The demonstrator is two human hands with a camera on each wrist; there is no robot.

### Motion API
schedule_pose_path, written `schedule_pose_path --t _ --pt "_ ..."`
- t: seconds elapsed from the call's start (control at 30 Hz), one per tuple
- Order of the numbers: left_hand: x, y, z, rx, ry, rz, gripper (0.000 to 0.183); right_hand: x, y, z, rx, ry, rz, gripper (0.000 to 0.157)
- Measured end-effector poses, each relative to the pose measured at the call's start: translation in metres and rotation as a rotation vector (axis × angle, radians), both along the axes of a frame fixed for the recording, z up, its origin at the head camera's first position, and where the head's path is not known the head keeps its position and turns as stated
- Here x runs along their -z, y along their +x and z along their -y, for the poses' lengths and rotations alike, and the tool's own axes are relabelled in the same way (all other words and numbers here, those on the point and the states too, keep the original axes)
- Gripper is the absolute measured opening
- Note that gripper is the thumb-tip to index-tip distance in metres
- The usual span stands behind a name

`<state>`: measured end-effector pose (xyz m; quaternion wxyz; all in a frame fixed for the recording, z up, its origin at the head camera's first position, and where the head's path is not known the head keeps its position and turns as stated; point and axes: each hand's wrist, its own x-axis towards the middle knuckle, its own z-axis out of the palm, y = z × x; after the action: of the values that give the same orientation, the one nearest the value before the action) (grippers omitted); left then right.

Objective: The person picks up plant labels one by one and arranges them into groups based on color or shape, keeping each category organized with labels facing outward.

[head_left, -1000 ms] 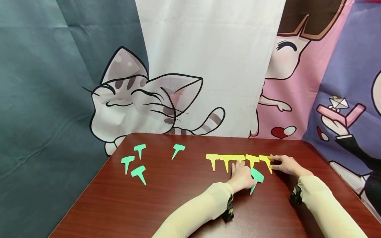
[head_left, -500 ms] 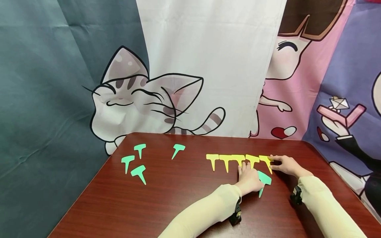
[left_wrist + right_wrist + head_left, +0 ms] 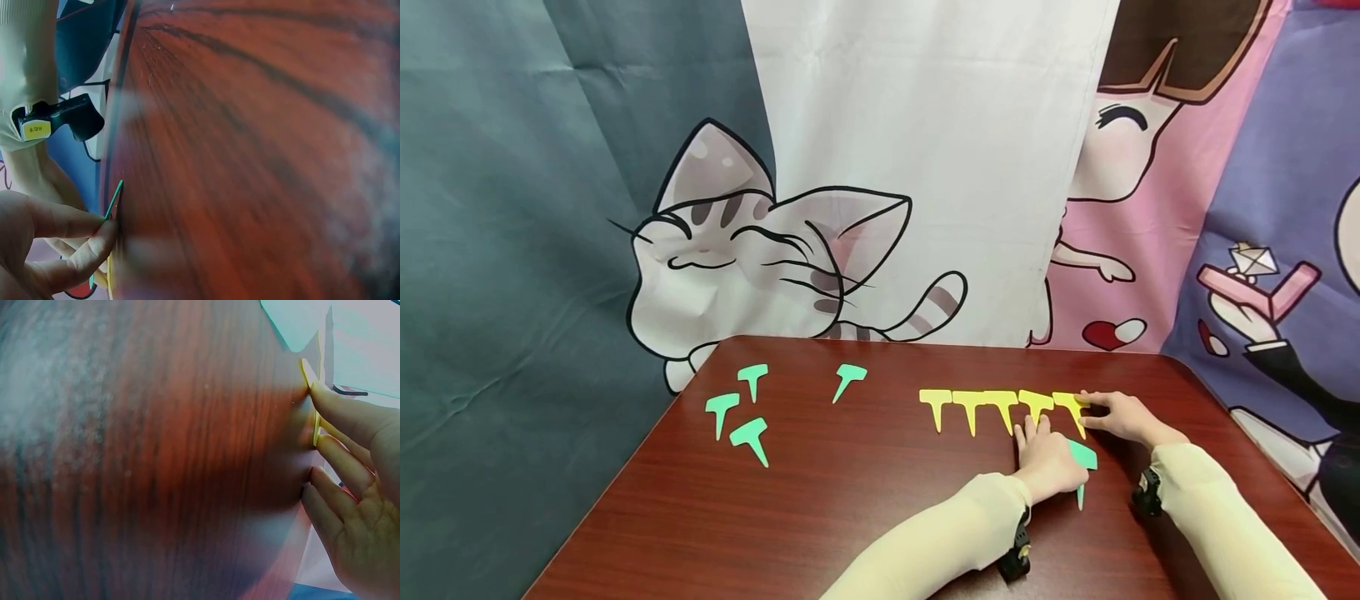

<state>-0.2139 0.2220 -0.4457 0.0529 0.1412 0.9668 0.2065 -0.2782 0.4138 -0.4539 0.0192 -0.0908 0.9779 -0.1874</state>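
Observation:
Flat T-shaped plant labels lie on the table. My left hand (image 3: 1048,462) pinches a green plant label (image 3: 1082,455) between thumb and finger; in the left wrist view the label (image 3: 113,201) shows edge-on. Its other fingers reach toward the stem of a yellow plant label (image 3: 1036,400); contact cannot be told. My right hand (image 3: 1126,418) holds the rightmost yellow plant label (image 3: 1067,401) of the row, thumb and finger at its edges. In the right wrist view, yellow edges (image 3: 315,430) show at the fingertips, and the green label (image 3: 290,322) hangs into the top.
Other yellow labels (image 3: 936,397) continue the row leftward, heads side by side. On the left of the brown table (image 3: 820,517) lie several green labels (image 3: 749,432), one (image 3: 851,372) apart from the others. A printed cloth (image 3: 940,167) hangs behind the table.
My left hand has moved right and slightly nearer with the green label, uncovering the middle yellow label. My right hand has stayed in place.

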Motion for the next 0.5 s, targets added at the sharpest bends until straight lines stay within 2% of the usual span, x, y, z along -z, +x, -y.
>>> schedule_pose_path --t 0.27,0.5 --pt "0.000 0.004 -0.008 -0.030 -0.007 0.014 0.020 -0.001 0.002 0.001 -0.007 0.005 -0.013 0.061" --pt "0.003 0.005 -0.013 -0.052 0.059 0.029 0.022 0.001 0.000 0.001 -0.004 -0.004 -0.001 0.061"
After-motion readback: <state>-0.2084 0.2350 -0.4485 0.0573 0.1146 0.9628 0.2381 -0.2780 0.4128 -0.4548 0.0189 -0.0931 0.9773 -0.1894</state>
